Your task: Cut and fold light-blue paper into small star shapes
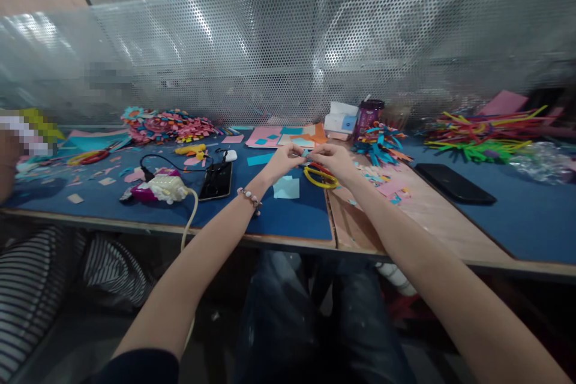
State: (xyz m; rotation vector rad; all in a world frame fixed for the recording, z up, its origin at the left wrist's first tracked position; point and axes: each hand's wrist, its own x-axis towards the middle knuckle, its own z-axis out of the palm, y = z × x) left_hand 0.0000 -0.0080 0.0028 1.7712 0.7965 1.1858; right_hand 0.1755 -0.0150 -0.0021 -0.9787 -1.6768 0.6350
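Observation:
My left hand (286, 162) and my right hand (335, 162) meet over the middle of the table, fingertips pinched close together. Between them is a small light-blue piece of paper (306, 155), partly covered by the fingers; both hands appear to grip it. Just below the right hand lies a pair of scissors (321, 178) with yellow handles. Pale blue paper squares (287, 187) rest on the blue mat below my left hand. Behind the hands are pink, orange and blue foam or paper sheets (265, 135).
To the left are a power strip (162, 187) with a cable, a phone (216, 180) and a yellow glue gun (191, 149). A flower-like craft pile (168, 126) sits behind. At right lie another black phone (454, 183) and coloured pipe cleaners (486, 129). A perforated metal panel (279, 54) borders the back.

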